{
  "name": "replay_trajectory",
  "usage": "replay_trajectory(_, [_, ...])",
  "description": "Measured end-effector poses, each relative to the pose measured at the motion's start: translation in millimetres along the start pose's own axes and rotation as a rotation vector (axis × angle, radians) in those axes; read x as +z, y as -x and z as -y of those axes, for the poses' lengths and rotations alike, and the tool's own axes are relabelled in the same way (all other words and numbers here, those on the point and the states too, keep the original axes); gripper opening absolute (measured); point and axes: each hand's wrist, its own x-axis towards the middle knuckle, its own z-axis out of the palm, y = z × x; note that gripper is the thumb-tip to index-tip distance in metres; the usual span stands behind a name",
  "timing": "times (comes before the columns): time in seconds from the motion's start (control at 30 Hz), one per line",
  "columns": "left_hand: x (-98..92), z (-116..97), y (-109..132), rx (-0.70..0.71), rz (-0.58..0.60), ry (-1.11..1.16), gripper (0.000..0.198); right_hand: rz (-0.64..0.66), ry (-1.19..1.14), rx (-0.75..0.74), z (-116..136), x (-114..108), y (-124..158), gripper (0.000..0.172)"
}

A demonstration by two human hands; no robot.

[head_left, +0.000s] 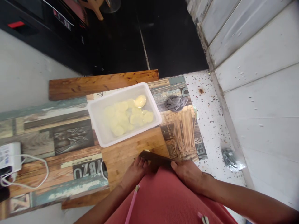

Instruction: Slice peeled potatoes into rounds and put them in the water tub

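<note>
My right hand (187, 174) is closed around the handle of a dark knife (155, 157), its blade lying over the wooden cutting board (130, 149). My left hand (135, 171) rests beside the blade with its fingers curled on the board, touching a pale piece I cannot make out. Beyond the board stands a white plastic tub (102, 109) holding water and several peeled potato slices (126, 118). My red clothing hides the near edge of the board.
Several thin wooden skewers (181, 132) lie right of the tub, with a grey cloth (175, 102) behind them. A white device with a cable (10, 158) sits far left. A crumpled plastic bag (230, 159) lies near the white wall.
</note>
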Motion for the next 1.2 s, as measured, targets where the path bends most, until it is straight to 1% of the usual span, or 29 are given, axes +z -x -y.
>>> replay_trajectory(0.1, [-0.8,0.9,-1.9,0.031,-0.03,-0.085,0.041,-0.011,-0.02,-0.004,1.1,7.0,-12.6,0.024])
replay_trajectory(0.17, [-4.1,0.8,-4.3,0.033,-0.033,-0.092,0.04,-0.063,-0.018,0.009,1.3,15.1,-19.4,0.025])
replay_trajectory(0.23, [-8.5,0.4,-6.2,0.018,-0.008,-0.07,0.04,-0.161,0.011,0.003,-0.2,26.0,-21.1,0.028])
replay_trajectory(0.3, [-13.4,0.5,-6.2,-0.002,0.012,-0.022,0.038,-0.285,0.077,-0.032,-4.8,38.3,-16.2,0.033])
replay_trajectory(0.33, [-16.3,1.1,-5.1,-0.011,0.002,0.011,0.036,-0.352,0.116,-0.049,-8.6,44.3,-11.4,0.035])
replay_trajectory(0.4, [-23.9,3.5,-1.1,-0.041,-0.079,0.091,0.034,-0.48,0.181,-0.055,-18.6,54.7,1.6,0.037])
replay_trajectory(0.5, [-44.5,9.3,4.7,-0.155,-0.246,0.278,0.034,-0.627,0.249,-0.035,-35.8,62.7,24.2,0.038])
replay_trajectory(0.53, [-54.2,11.1,4.4,-0.222,-0.279,0.361,0.032,-0.652,0.273,-0.04,-40.7,63.1,31.0,0.039])
replay_trajectory(0.6, [-76.5,13.1,-2.4,-0.371,-0.292,0.521,0.032,-0.684,0.32,-0.071,-48.1,61.0,42.2,0.041])
replay_trajectory(0.63, [-88.0,13.0,-9.1,-0.43,-0.28,0.585,0.032,-0.696,0.337,-0.093,-50.3,59.2,46.3,0.041])
replay_trajectory(0.7, [-108.5,10.3,-27.5,-0.475,-0.224,0.677,0.036,-0.722,0.356,-0.142,-52.0,55.6,52.0,0.039])
replay_trajectory(0.8, [-127.0,3.6,-57.9,-0.418,-0.067,0.788,0.044,-0.779,0.373,-0.194,-50.3,52.7,56.3,0.035])
replay_trajectory(0.87, [-130.4,0.9,-73.6,-0.377,0.068,0.86,0.044,-0.828,0.374,-0.202,-48.6,52.5,58.1,0.033])
replay_trajectory(0.93, [-128.7,0.8,-84.2,-0.361,0.212,0.945,0.036,-0.866,0.363,-0.203,-47.7,53.3,60.4,0.033])
replay_trajectory(1.0, [-124.7,0.9,-92.1,-0.386,0.3,1.022,0.03,-0.871,0.342,-0.201,-47.9,55.6,64.5,0.033])
replay_trajectory(1.03, [-122.8,0.1,-96.4,-0.415,0.305,1.052,0.029,-0.862,0.325,-0.199,-48.3,57.6,67.5,0.033])
replay_trajectory(1.1, [-120.6,-5.0,-108.2,-0.451,0.254,1.064,0.028,-0.82,0.275,-0.179,-49.6,64.8,76.1,0.033])
replay_trajectory(1.2, [-124.3,-22.6,-140.8,-0.361,0.2,1.019,0.031,-0.757,0.177,-0.076,-50.1,84.7,93.8,0.036])
